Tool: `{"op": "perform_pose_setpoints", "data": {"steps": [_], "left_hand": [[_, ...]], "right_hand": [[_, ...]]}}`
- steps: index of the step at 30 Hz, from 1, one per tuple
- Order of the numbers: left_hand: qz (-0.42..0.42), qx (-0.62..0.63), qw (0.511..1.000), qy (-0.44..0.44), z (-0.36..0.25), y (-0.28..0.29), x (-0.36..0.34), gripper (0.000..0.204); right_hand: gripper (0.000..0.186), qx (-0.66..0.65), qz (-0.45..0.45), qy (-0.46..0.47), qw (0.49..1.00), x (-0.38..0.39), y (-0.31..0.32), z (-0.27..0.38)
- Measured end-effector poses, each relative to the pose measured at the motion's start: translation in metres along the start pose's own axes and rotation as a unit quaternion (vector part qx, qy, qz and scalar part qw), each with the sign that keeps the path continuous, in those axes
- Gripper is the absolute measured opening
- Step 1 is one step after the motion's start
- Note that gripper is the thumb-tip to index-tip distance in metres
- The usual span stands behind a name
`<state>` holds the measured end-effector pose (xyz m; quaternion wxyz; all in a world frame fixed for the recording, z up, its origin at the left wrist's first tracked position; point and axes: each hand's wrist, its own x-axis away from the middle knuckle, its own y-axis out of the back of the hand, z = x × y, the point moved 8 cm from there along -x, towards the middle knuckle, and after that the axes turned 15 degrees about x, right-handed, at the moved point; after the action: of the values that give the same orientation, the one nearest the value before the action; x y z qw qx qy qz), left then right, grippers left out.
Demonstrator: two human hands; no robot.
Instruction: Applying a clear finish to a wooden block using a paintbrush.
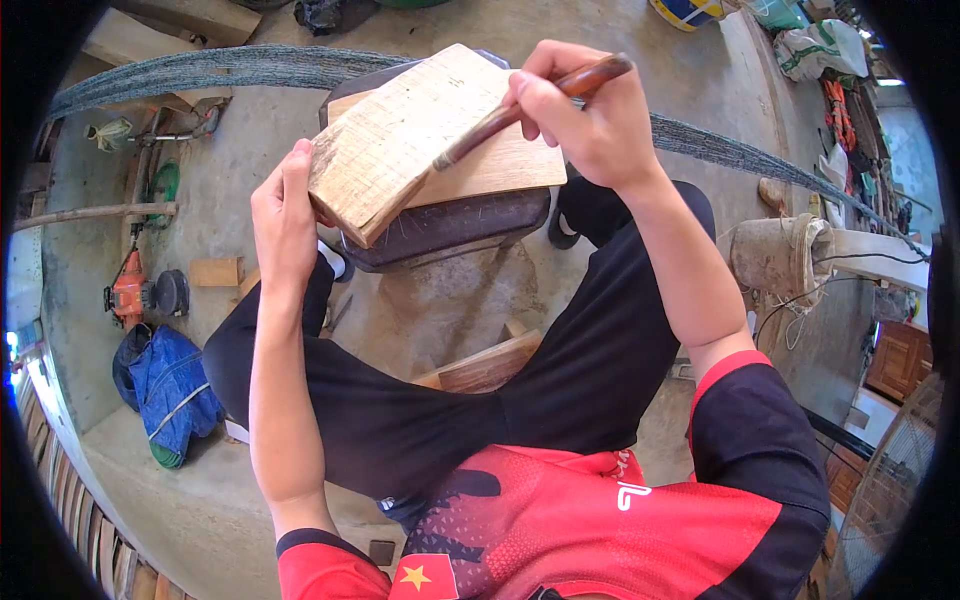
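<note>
My left hand grips the near-left end of a pale, rough-grained wooden block, tilted over a smoother board. The board rests on a dark plastic stool between my knees. In my right hand is a slim brown wooden-handled tool with a metal collar, its lower end at the block's right edge. I cannot make out what kind of tip it has.
A dark mesh strip stretches behind the stool. An orange motor tool and blue tarp bundle lie left. A grimy bucket with cables stands right, and wood offcuts lie below my legs.
</note>
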<state>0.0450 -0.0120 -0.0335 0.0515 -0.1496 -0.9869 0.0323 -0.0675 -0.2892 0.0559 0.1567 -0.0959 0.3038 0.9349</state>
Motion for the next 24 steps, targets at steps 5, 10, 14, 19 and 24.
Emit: {"op": "perform_pose_setpoints", "data": {"steps": [5, 10, 14, 19, 24], "left_hand": [[-0.004, -0.002, 1.000, -0.008, 0.002, 0.002, -0.001, 0.048], [0.000, -0.022, 1.000, -0.022, -0.002, -0.001, 0.000, 0.047], [0.002, -0.055, 0.998, -0.037, -0.007, 0.000, 0.001, 0.046], [0.010, -0.038, 0.999, -0.031, -0.005, -0.002, 0.001, 0.045], [0.001, -0.036, 0.999, -0.016, -0.003, 0.001, 0.000, 0.047]], "right_hand": [[0.020, -0.061, -0.037, 0.026, 0.997, -0.002, 0.000, 0.005], [0.018, -0.041, -0.021, 0.069, 0.997, -0.007, -0.017, -0.001], [0.021, -0.025, 0.011, -0.014, 1.000, -0.007, -0.008, -0.014], [0.023, 0.061, 0.027, -0.006, 0.998, -0.008, 0.009, -0.014], [0.020, 0.034, 0.009, 0.001, 0.999, -0.008, 0.005, -0.016]]}}
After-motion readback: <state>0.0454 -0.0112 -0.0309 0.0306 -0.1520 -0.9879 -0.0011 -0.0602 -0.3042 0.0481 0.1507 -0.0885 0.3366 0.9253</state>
